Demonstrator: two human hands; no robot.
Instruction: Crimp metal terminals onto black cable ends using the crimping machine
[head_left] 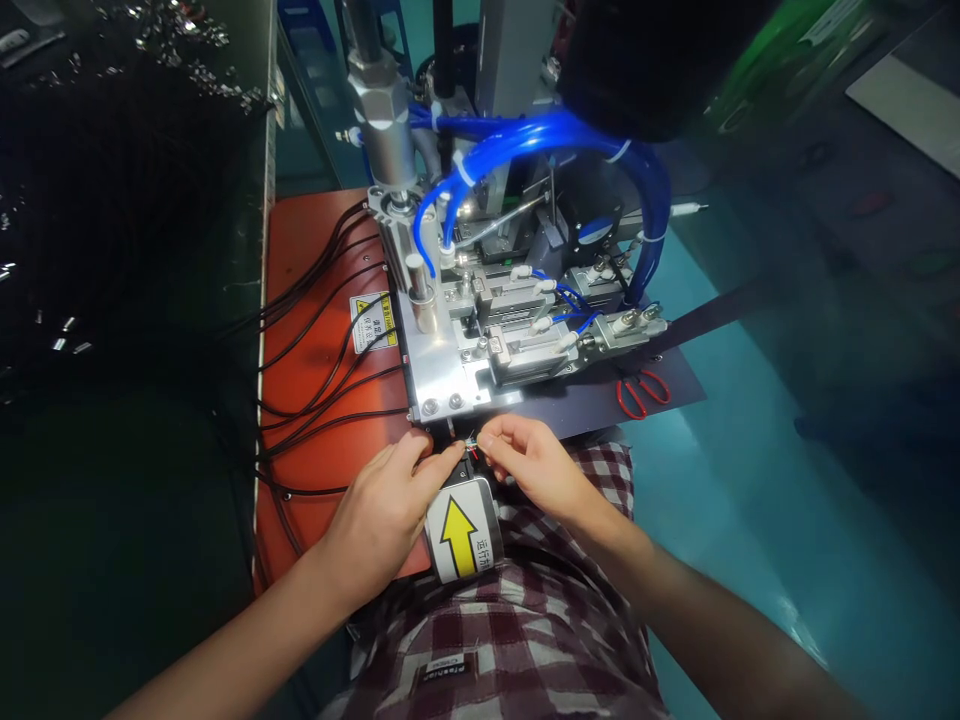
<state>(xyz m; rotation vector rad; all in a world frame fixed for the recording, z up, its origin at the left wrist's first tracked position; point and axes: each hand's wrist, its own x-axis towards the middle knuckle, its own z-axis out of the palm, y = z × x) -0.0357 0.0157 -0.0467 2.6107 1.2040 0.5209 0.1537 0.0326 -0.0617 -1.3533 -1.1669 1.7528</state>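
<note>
At the front edge of a metal machine (450, 375), both hands meet over a small bundle of thin coloured wires (471, 446), with red and white strands showing. My right hand (529, 462) pinches the wires between thumb and fingertips. My left hand (386, 500) lies beside the machine, its thumb reaching to the same wires and its other fingers curled near the machine's front corner. Whether the left fingertips grip a strand is too small to tell. Just below the fingertips is a rounded cover with a yellow arrow label (459, 535).
Black cables (330, 400) run leftward across an orange board (311, 260) bearing a warning label (373, 322). Blue air tubes (555, 130) arch over the machine. Red-handled scissors (643, 393) lie on the dark plate at right. Many shiny small metal-tipped pieces (180, 35) lie at upper left.
</note>
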